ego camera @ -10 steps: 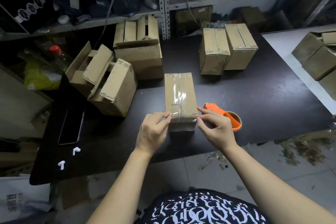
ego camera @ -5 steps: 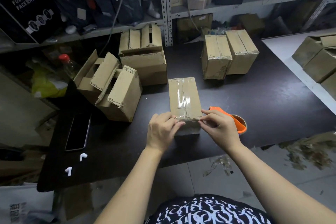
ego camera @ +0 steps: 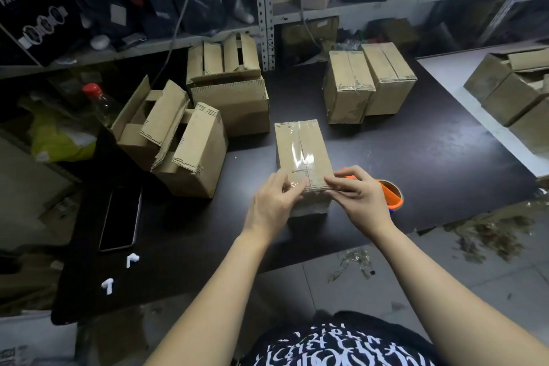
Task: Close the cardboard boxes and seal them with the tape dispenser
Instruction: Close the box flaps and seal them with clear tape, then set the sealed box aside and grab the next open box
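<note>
Pressing fingers of both hands (ego camera: 271,205) (ego camera: 361,197) flatten tape on the near box (ego camera: 301,151); two far-right boxes (ego camera: 368,83) are sealed, left ones (ego camera: 178,140) unsealed.

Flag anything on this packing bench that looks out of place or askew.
Two white earbuds lie loose near the table's front edge, beside a phone. An open box at the left leans tilted against its neighbour, flaps splayed. Scraps litter the floor below. The box being taped sits square.
</note>
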